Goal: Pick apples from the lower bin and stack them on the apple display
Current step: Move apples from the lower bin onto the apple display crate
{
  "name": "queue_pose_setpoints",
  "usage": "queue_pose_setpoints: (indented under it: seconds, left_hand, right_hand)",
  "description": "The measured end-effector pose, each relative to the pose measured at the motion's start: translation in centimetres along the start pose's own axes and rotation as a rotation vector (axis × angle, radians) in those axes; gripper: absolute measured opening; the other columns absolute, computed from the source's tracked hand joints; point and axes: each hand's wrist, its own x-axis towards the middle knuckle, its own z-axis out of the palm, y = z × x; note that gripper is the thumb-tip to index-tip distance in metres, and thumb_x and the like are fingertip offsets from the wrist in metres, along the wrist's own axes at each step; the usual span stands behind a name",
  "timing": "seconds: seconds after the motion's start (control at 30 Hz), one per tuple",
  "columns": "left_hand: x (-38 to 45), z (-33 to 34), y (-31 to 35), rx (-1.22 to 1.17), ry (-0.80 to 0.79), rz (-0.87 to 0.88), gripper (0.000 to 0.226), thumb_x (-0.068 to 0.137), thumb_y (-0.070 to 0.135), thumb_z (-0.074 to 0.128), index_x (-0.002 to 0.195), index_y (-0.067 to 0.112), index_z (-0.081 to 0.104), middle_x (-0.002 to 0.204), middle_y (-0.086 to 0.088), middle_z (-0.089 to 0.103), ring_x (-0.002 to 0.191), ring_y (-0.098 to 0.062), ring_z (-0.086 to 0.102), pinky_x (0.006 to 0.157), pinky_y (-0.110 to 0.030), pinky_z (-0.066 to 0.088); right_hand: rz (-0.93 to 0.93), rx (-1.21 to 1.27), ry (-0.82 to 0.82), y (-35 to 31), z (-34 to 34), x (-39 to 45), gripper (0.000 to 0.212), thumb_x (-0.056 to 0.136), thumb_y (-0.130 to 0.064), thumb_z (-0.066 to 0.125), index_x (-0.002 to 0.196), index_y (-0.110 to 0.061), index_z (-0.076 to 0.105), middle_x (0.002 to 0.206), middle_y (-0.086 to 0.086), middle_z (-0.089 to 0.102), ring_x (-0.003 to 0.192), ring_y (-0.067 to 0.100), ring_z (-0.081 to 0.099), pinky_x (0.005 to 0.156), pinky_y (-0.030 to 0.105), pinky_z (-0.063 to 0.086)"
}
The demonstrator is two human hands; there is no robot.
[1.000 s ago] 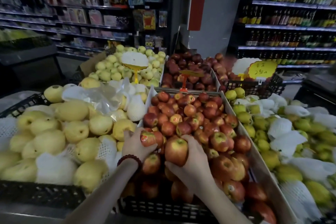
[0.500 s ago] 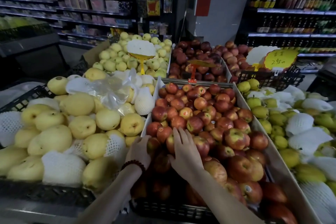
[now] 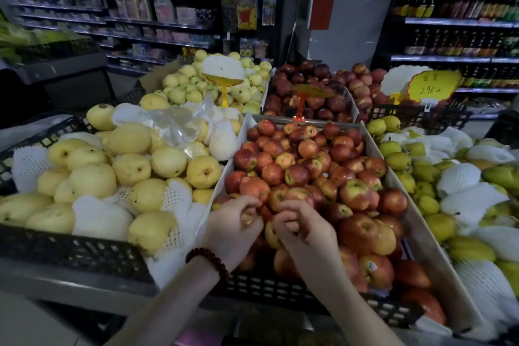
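The fingers of the left hand (image 3: pixel 234 229) were curled loosely inward over the near left part of the pile of small red, yellow-flecked apples (image 3: pixel 306 174). Whether they gripped an apple could not be told; a patch of fruit showed between the fingertips. The fingers of the right hand (image 3: pixel 304 229) were likewise bent, tips down, just beside the left hand; a hold could not be confirmed there either. A dark red bead bracelet (image 3: pixel 207 260) circled the left wrist.

The apples filled a cardboard-sided tray (image 3: pixel 398 196) resting in a black plastic lattice crate (image 3: pixel 280 289), heaped and sloping down toward the near edge. No lower bin was visible.

Probable hazards:
- Dislodged fruit. The pile was steep; pressure from either hand on the near slope could start apples rolling toward the near crate edge and over it.
- Bruising. Apples dropped or pushed down hard onto the stack would likely mark.
- Spillover left. The yellow pears in white foam nets (image 3: pixel 134 174) sat just beside the tray, so a rolling apple could end up among them.
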Motion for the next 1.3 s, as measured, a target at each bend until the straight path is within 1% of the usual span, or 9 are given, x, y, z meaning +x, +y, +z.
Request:
queue_pose_setpoints:
  seconds: [0.07, 0.27, 0.43, 0.57, 0.7, 0.83, 0.93, 1.13, 1.3]
  left_hand:
    - [-2.5, 0.8, 0.0, -0.060, -0.004, -0.020, 0.019, 0.082, 0.027, 0.062, 0.100, 0.029, 0.067, 0.085, 0.010, 0.068, 0.077, 0.001, 0.061, 0.065, -0.007, 0.044]
    - [-9.7, 4.6, -2.3, -0.258, -0.027, -0.050, 0.009, 0.082, 0.020, 0.064, 0.087, 0.026, 0.070, 0.062, 0.013, 0.061, 0.054, 0.003, 0.054, 0.052, -0.005, 0.038]
    - [-15.2, 9.4, -7.6, -0.266, -0.055, 0.010, 0.011, 0.081, 0.020, 0.062, 0.088, 0.027, 0.068, 0.063, 0.010, 0.060, 0.057, 0.001, 0.053, 0.054, -0.009, 0.041]
    - [-18.8, 14.2, -12.2, -0.364, -0.071, -0.091, 0.013, 0.083, 0.016, 0.061, 0.086, 0.027, 0.068, 0.065, 0.003, 0.063, 0.060, -0.003, 0.057, 0.053, -0.011, 0.045]
    - [-21.8, 19.7, -17.0, -0.370, -0.081, -0.128, 0.012, 0.085, 0.021, 0.060, 0.087, 0.029, 0.069, 0.068, 0.006, 0.068, 0.063, 0.000, 0.062, 0.055, -0.011, 0.046]
    - [-24.3, 25.1, -21.6, -0.367, -0.069, -0.145, 0.011, 0.085, 0.016, 0.060, 0.086, 0.023, 0.068, 0.062, 0.006, 0.058, 0.064, -0.014, 0.062, 0.067, -0.030, 0.059]
    - [-25.7, 28.3, -23.7, -0.394, -0.080, -0.175, 0.012, 0.086, 0.014, 0.060, 0.086, 0.023, 0.068, 0.069, -0.014, 0.061, 0.077, -0.031, 0.068, 0.060, -0.024, 0.057]
    - [-26.9, 31.2, -26.4, -0.298, -0.099, -0.207, 0.010, 0.082, 0.022, 0.061, 0.085, 0.027, 0.068, 0.074, -0.009, 0.068, 0.080, -0.027, 0.069, 0.069, -0.034, 0.060]
    - [-26.8, 34.1, -32.6, 0.180, -0.290, -0.300, 0.018, 0.083, 0.018, 0.058, 0.100, 0.024, 0.062, 0.086, 0.000, 0.063, 0.075, -0.017, 0.059, 0.059, -0.013, 0.042]
  right_hand:
    - [0.015, 0.052, -0.007, 1.1, -0.6, -2.3, 0.010, 0.088, -0.018, 0.065, 0.097, -0.024, 0.064, 0.076, -0.005, 0.068, 0.068, 0.005, 0.064, 0.060, 0.020, 0.051]
    - [-0.040, 0.136, -0.026, 5.8, -0.7, -9.0, 0.003, 0.087, -0.026, 0.065, 0.090, -0.027, 0.065, 0.074, 0.001, 0.070, 0.058, 0.003, 0.059, 0.051, 0.019, 0.046]
    - [-0.122, 0.188, -0.016, 11.8, 0.6, -14.6, 0.016, 0.078, -0.032, 0.063, 0.089, -0.021, 0.066, 0.075, 0.007, 0.066, 0.054, 0.005, 0.054, 0.046, 0.015, 0.040]
    - [-0.166, 0.143, -0.022, 18.7, 2.5, -18.3, 0.015, 0.079, -0.033, 0.064, 0.089, -0.021, 0.066, 0.077, 0.009, 0.065, 0.065, 0.024, 0.061, 0.053, 0.030, 0.050]
    - [-0.118, 0.106, -0.023, 26.5, 4.2, -20.9, 0.004, 0.084, -0.029, 0.066, 0.087, -0.027, 0.067, 0.078, 0.008, 0.068, 0.069, 0.026, 0.065, 0.060, 0.036, 0.055]
    - [-0.079, 0.118, 0.029, 33.3, 5.6, -23.3, 0.003, 0.085, -0.022, 0.068, 0.083, -0.024, 0.068, 0.075, 0.013, 0.067, 0.068, 0.033, 0.062, 0.059, 0.044, 0.055]
    - [-0.033, 0.147, 0.041, 36.8, 5.8, -24.9, 0.006, 0.086, -0.019, 0.068, 0.082, -0.024, 0.068, 0.076, 0.015, 0.067, 0.071, 0.038, 0.063, 0.058, 0.054, 0.054]
    - [0.014, 0.129, 0.040, 40.9, 5.7, -26.8, 0.007, 0.087, -0.021, 0.066, 0.080, -0.024, 0.066, 0.078, 0.017, 0.065, 0.071, 0.040, 0.061, 0.056, 0.053, 0.051]
    - [0.059, 0.086, 0.031, 43.8, 6.1, -28.0, 0.006, 0.087, -0.023, 0.067, 0.080, -0.023, 0.067, 0.073, 0.009, 0.065, 0.069, 0.032, 0.062, 0.061, 0.050, 0.054]
